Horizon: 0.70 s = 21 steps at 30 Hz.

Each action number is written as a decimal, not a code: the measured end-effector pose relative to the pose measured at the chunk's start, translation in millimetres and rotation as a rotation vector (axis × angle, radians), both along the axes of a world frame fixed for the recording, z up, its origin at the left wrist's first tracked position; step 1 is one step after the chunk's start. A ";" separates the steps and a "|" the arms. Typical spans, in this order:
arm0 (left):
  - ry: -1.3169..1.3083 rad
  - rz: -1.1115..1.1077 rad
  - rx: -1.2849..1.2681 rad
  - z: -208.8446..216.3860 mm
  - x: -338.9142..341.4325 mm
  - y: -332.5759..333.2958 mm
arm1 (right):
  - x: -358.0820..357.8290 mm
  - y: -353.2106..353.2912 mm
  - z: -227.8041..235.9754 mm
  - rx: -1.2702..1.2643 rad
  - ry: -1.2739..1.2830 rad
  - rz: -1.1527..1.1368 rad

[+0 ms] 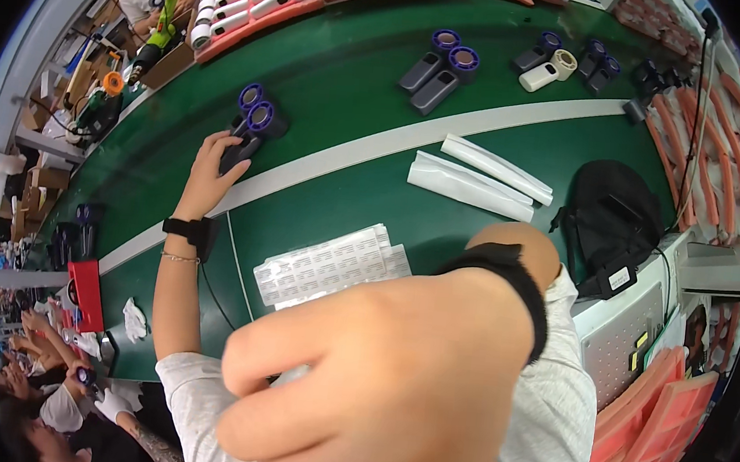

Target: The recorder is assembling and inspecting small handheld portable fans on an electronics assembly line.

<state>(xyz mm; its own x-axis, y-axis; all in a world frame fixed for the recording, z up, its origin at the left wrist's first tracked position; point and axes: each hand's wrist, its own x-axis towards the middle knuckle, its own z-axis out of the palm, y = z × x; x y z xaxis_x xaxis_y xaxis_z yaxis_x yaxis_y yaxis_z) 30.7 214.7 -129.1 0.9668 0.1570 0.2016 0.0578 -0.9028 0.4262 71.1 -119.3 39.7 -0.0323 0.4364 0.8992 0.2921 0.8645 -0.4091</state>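
Note:
My left hand [217, 162] reaches out over the green bench, with fingers and thumb closed round the dark grey handle of a handheld fan [261, 119] with a purple ring. A second fan [251, 95] of the same kind lies right beside it; whether my fingers also touch that one, I cannot tell. Large and close to the camera, my right hand [375, 377] has its fingers curled. Its fingertips are hidden, so anything in them cannot be made out. Beyond it, partly covered, lie printed white label sheets [323, 266].
A pale strip [350, 159] runs along the green bench. Two white wrappers [471, 187] and a black bag [610, 208] lie right of centre. More fans [436, 78] stand farther off. A pink tray [257, 10] holds white fans. Other people work at the far left and lower left.

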 end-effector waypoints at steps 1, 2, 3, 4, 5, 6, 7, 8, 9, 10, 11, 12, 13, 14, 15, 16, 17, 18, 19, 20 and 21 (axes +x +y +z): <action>0.000 -0.001 -0.002 0.3 -0.8 0.4 | -4.9 0.2 -1.0 0.052 0.042 -0.082; 0.001 -0.008 -0.009 -0.9 -0.5 -1.5 | -10.1 -1.8 -1.8 0.098 0.086 -0.171; 0.008 0.000 -0.010 -0.8 -0.9 -2.4 | -12.8 -0.9 -2.2 0.096 0.094 -0.163; 0.012 -0.025 -0.009 1.6 2.0 -4.6 | -13.1 -8.8 -0.7 0.103 0.067 -0.204; 0.015 -0.048 -0.006 4.5 4.9 -6.9 | -8.0 -13.0 0.6 0.111 0.041 -0.243; 0.018 -0.070 -0.002 6.7 8.5 -9.9 | -28.9 -0.7 -1.1 0.121 0.016 -0.281; 0.022 -0.038 0.006 5.4 7.2 -7.2 | -24.2 -1.7 -3.7 0.135 -0.010 -0.295; 0.002 -0.045 0.010 3.0 3.4 -6.6 | -14.7 1.4 -5.4 0.155 -0.032 -0.296; -0.023 -0.065 0.014 2.1 4.5 -7.8 | 8.4 -30.4 -7.8 0.175 -0.060 -0.309; -0.036 -0.082 0.001 -1.0 6.2 -6.8 | 20.4 -54.3 -14.5 0.196 -0.087 -0.321; -0.041 -0.091 -0.006 -3.2 7.7 -5.2 | 20.8 -60.1 -17.2 0.223 -0.104 -0.326; -0.038 -0.036 0.004 -2.5 2.4 -1.5 | 34.8 -126.2 -32.6 0.242 -0.124 -0.319; -0.036 -0.057 -0.004 0.6 6.4 -7.8 | 21.7 -108.1 -28.8 0.264 -0.134 -0.337; -0.041 -0.070 -0.022 2.2 0.7 -11.1 | 26.3 -106.0 -29.1 0.276 -0.149 -0.348; -0.034 -0.030 -0.019 4.3 -11.2 -15.1 | 35.2 -143.3 -39.1 0.289 -0.165 -0.356; 0.037 -0.037 -0.158 13.4 -13.9 -22.2 | 46.5 -131.1 -37.5 0.313 -0.189 -0.385; 0.100 -0.040 -0.309 17.9 -20.3 -25.7 | 38.6 -133.2 -37.0 0.329 -0.218 -0.409; 0.157 -0.042 -0.462 21.2 -29.4 -27.6 | 42.8 -156.5 -43.0 0.346 -0.247 -0.430; 0.149 -0.039 -0.461 22.3 -31.4 -32.3 | 37.8 -66.3 -22.8 0.359 -0.281 -0.472; 0.264 -0.069 -0.556 23.1 -35.6 -38.0 | 38.7 -62.9 -22.5 0.373 -0.316 -0.513; 0.379 -0.100 -0.651 23.8 -40.9 -44.1 | 41.7 -62.8 -23.2 0.388 -0.352 -0.556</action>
<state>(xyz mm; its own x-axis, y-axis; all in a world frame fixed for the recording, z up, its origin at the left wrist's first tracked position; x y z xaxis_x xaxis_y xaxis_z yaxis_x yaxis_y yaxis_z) -10.2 170.7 -105.3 0.9674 0.0384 -0.2501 0.2370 -0.4843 0.8422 112.8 -182.1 16.5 -0.2130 0.1274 0.9687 0.7833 0.6149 0.0913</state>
